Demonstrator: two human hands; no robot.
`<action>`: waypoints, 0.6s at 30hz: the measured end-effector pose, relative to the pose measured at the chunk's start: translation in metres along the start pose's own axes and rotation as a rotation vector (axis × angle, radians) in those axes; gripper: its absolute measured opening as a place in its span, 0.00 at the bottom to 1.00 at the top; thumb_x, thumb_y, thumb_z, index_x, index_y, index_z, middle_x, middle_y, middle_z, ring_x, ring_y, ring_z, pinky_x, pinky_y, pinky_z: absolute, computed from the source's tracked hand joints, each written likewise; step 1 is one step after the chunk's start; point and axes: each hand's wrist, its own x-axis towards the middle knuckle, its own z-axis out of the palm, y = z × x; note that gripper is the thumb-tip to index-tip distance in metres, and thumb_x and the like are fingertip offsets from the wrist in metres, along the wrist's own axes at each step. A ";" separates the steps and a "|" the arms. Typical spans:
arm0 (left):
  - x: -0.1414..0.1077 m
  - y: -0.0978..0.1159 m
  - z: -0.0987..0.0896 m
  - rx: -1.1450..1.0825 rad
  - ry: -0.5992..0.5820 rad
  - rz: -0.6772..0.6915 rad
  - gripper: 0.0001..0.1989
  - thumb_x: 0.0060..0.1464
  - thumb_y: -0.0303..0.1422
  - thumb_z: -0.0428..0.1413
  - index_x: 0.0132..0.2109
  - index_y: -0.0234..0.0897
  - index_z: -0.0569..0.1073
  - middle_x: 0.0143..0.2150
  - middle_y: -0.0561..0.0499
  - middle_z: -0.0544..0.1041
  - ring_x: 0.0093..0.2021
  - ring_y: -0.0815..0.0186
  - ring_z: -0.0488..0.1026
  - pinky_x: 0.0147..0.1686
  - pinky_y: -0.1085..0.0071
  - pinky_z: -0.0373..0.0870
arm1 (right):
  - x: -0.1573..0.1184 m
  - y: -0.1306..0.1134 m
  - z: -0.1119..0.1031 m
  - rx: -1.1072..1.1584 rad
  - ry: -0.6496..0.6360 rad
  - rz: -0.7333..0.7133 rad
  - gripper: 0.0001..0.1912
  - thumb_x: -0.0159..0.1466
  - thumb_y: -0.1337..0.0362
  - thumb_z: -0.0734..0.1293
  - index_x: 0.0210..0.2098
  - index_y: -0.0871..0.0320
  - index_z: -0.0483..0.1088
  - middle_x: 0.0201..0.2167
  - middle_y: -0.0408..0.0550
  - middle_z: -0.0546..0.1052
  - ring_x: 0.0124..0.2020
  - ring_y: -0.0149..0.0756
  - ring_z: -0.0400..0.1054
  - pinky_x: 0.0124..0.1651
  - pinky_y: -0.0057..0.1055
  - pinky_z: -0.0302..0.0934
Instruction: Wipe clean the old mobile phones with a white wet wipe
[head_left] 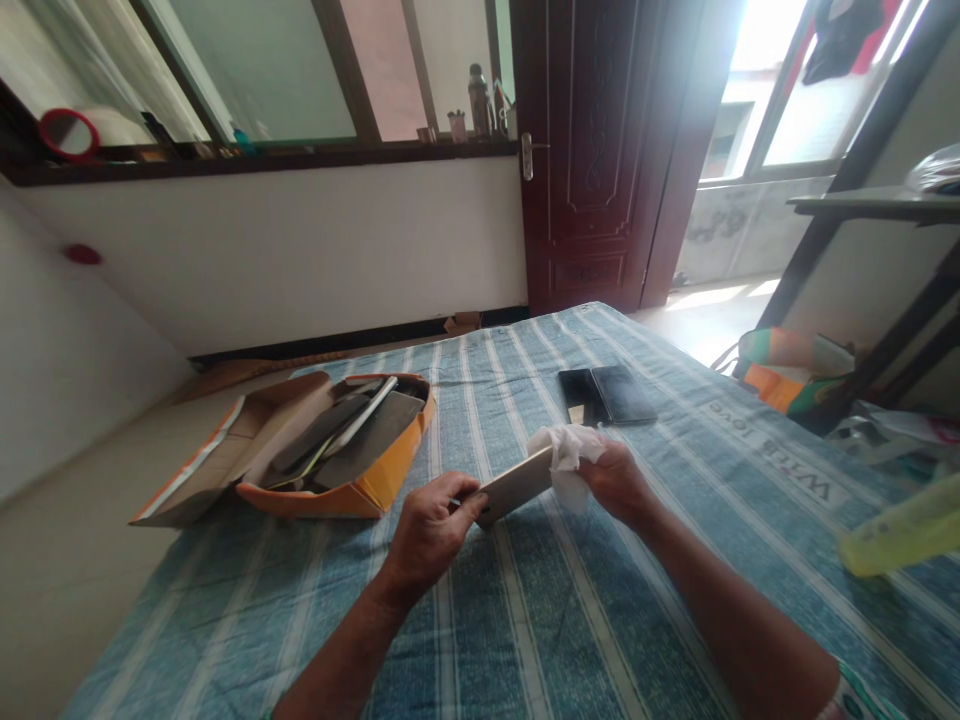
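Note:
My left hand grips one end of a thin, pale gold smartphone, thumb on its near face, tilted on edge above the bed. In my right hand a crumpled white tissue is pinched, wrapped over the phone's far end and hiding it. Beyond that hand two dark phones, one with a glossy face and another beside it, lie flat on the striped blue sheet. Left of my hands stands an open orange cardboard box holding several dark, flat devices.
The box's lid is folded out to the left. A yellow see-through object lies at the bed's right side. Past the bed are a dark red door, a windowsill with bottles, and a colourful bag on the floor.

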 end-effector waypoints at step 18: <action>0.001 0.019 -0.007 -0.152 0.153 0.071 0.08 0.49 0.28 0.55 0.37 0.37 0.77 0.30 0.53 0.79 0.29 0.67 0.75 0.33 0.73 0.72 | 0.025 -0.070 0.032 -0.244 -0.168 -0.490 0.07 0.62 0.72 0.63 0.27 0.60 0.68 0.29 0.44 0.69 0.27 0.26 0.61 0.29 0.24 0.54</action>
